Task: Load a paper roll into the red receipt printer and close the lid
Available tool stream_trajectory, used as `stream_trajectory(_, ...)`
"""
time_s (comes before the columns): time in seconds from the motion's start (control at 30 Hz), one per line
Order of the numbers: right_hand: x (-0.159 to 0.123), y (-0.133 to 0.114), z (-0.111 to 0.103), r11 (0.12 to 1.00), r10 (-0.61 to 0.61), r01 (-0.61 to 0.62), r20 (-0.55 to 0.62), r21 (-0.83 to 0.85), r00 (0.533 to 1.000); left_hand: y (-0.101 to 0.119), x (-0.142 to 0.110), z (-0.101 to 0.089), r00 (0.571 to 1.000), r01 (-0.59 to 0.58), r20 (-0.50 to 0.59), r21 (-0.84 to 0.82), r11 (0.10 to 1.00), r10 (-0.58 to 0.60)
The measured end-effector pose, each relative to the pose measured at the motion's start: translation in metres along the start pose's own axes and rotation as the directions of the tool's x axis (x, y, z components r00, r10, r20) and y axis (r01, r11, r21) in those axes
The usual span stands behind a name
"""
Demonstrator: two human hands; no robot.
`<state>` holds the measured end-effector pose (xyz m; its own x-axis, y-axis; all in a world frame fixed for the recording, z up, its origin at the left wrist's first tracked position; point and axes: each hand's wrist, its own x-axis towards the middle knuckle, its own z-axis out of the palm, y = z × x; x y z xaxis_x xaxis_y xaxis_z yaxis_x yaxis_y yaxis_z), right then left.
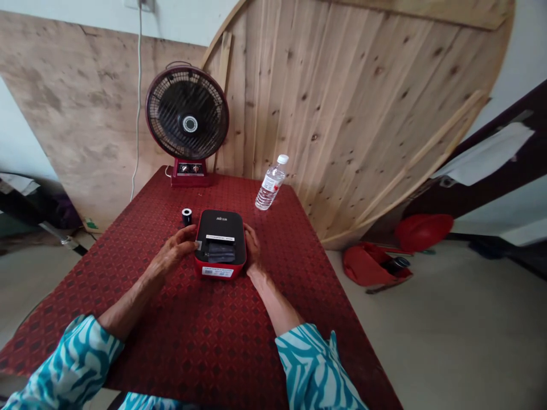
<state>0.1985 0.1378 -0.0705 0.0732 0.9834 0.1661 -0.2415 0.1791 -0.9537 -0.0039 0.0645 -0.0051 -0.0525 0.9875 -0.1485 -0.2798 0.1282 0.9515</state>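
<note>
A small red and black label printer (222, 224) sits on the table between my hands, with a dark strip at its front slot and a white sticker on its front face. My left hand (176, 250) grips its left side, the thumb near a small pale tab on the top edge. Around the right side curls my right hand (252, 245), its fingertips partly hidden behind the casing. Just beyond my left hand stands a small dark roll (187, 217) with a white top end.
At the table's (205, 341) back left stands a dark red fan (188, 117). A clear water bottle (269, 185) with a white cap stands behind the printer to the right. Wooden boards (325, 102) lean on the wall. A red bag (370, 267) lies on the floor at right.
</note>
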Motion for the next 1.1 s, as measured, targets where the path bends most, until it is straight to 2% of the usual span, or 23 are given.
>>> stream_trajectory(0.23,0.001,0.004,0.000,0.999,0.032,-0.032,-0.003,0.019,0.999,0.011,0.002,0.002,0.994,0.043,0.099,-0.007,0.999,-0.042)
stream_trajectory(0.43,0.003,0.011,0.000,0.998,0.040,-0.040,0.002,0.046,0.999,0.001,0.012,-0.003,0.995,0.096,0.011,-0.058,0.994,-0.096)
stream_trajectory(0.67,0.004,0.011,0.000,0.998,0.030,-0.030,-0.006,0.053,1.000,0.010,0.004,0.002,0.994,0.075,0.088,-0.024,0.997,-0.072)
stream_trajectory(0.83,0.004,0.011,0.001,0.999,0.027,-0.027,-0.011,0.047,1.000,0.012,0.002,0.003,0.994,0.056,0.094,0.007,0.998,-0.057)
stream_trajectory(1.1,0.005,0.012,0.001,0.999,0.012,-0.011,-0.014,0.053,1.000,0.010,0.002,0.002,0.994,0.049,0.105,-0.039,0.998,-0.045)
